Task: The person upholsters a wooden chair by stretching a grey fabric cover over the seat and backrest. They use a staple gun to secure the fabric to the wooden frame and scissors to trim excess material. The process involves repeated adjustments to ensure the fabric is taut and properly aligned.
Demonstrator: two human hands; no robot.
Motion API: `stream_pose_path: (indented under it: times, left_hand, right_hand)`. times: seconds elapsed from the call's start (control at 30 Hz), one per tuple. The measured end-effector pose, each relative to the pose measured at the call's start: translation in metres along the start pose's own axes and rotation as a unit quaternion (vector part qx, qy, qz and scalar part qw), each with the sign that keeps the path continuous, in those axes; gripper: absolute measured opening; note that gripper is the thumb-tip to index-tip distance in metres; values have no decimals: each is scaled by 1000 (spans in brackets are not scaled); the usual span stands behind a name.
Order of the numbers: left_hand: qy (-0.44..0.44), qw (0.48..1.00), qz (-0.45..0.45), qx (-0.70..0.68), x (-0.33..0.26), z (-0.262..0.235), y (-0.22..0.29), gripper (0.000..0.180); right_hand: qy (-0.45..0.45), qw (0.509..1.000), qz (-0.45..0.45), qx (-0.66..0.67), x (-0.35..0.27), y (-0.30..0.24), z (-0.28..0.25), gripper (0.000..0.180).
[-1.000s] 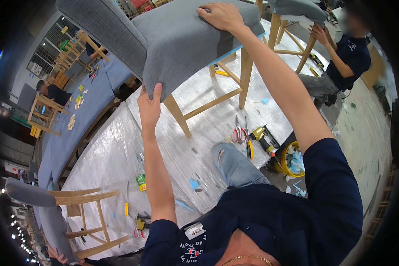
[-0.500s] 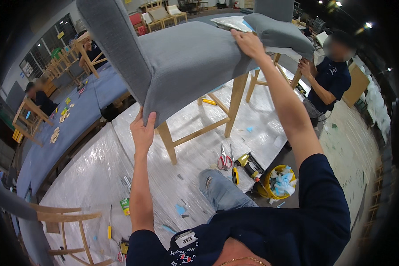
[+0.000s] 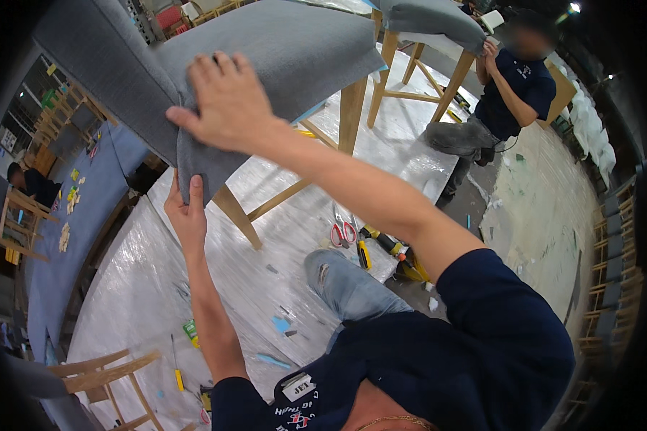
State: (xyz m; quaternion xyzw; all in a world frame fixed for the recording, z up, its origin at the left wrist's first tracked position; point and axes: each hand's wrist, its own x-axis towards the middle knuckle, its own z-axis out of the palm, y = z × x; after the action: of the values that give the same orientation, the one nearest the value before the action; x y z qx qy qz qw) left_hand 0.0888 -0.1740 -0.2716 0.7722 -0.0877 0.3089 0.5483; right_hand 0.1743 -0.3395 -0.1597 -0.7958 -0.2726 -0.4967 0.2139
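Observation:
A tall chair [image 3: 295, 54] with grey fabric upholstery and pale wooden legs stands in front of me on the plastic-covered work surface. With thumb and fingers, my left hand [image 3: 185, 212] pinches the loose lower edge of the grey fabric [image 3: 198, 176] at the seat corner below the backrest. My right hand [image 3: 226, 104] lies on the seat's side near the backrest seam, fingers spread and thumb apart. Light blue material shows under the fabric edge along the seat.
Red-handled scissors [image 3: 343, 228], a yellow screwdriver [image 3: 364, 253] and a nail gun [image 3: 388, 243] lie by my knee. A co-worker [image 3: 514, 93] handles another grey chair [image 3: 431, 21] at the right. A wooden chair frame [image 3: 115, 373] is at lower left; a blue-covered table [image 3: 111, 179] runs along the left.
My right hand has moved left from the seat's far front corner to the side near the backrest. My left hand keeps its pinch on the fabric edge. The view has shifted.

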Motion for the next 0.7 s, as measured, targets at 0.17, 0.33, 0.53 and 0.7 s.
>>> stream_pose_path:
  times: [0.17,0.33,0.53,0.7]
  left_hand:
    - [5,996,-54,-71,-2,-2,11,54]
    - [59,994,-81,-50,-8,29,50,68]
    - [68,995,-53,56,-1,32,52,59]
    - [45,992,14,116,3,13,31,53]
  right_hand:
    - [30,999,-2,10,-6,-16,11,73]
    - [34,999,10,26,-6,-21,8,72]
    - [34,999,13,30,-6,-17,1,68]
    - [54,959,-93,263,-22,11,-29,53]
